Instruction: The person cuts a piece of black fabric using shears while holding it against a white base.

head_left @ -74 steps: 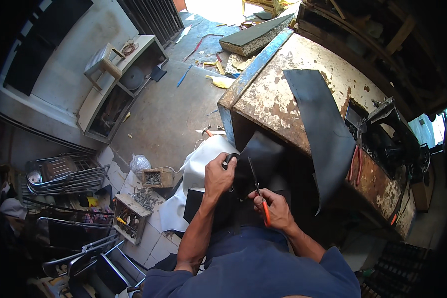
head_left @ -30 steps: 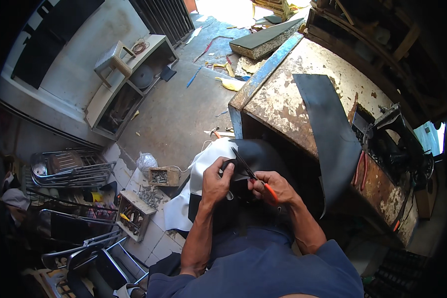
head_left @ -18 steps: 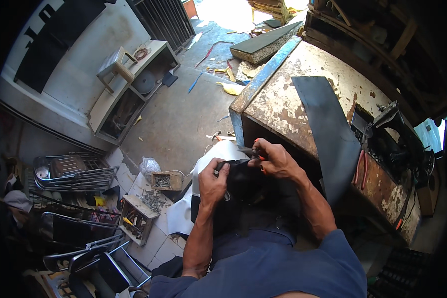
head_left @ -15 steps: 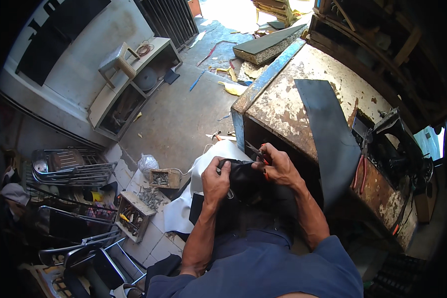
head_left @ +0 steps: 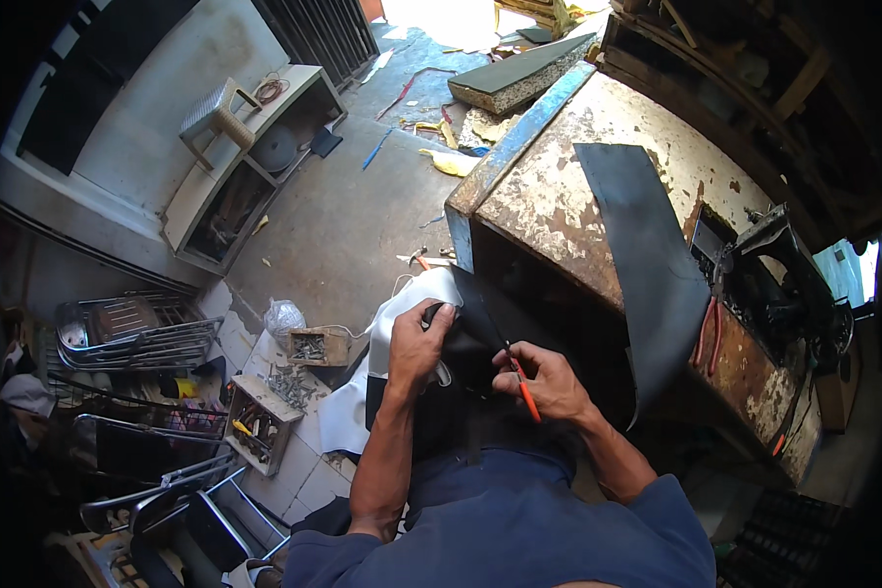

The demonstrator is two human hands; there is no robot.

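1. Right hand [head_left: 549, 377] is closed around an orange-handled tool [head_left: 519, 377], apparently scissors, blade tip on the black material [head_left: 470, 343].
2. Left hand [head_left: 419, 343] pinches that material's upper edge, in front of the workbench [head_left: 559, 211].
3. Risk: the limp sheet may slip in the left grip, causing a skewed cut or nicked fingers.
4. The material lies between both hands, touching both.

Right hand [head_left: 549, 382] pulled back from bench edge toward body, orange-handled tool [head_left: 521, 384] again pinched in fingers, shaft angled up-left. Left hand [head_left: 419, 343] regripped dark material [head_left: 470, 343], fingertips now nearer white sheet [head_left: 402, 314].
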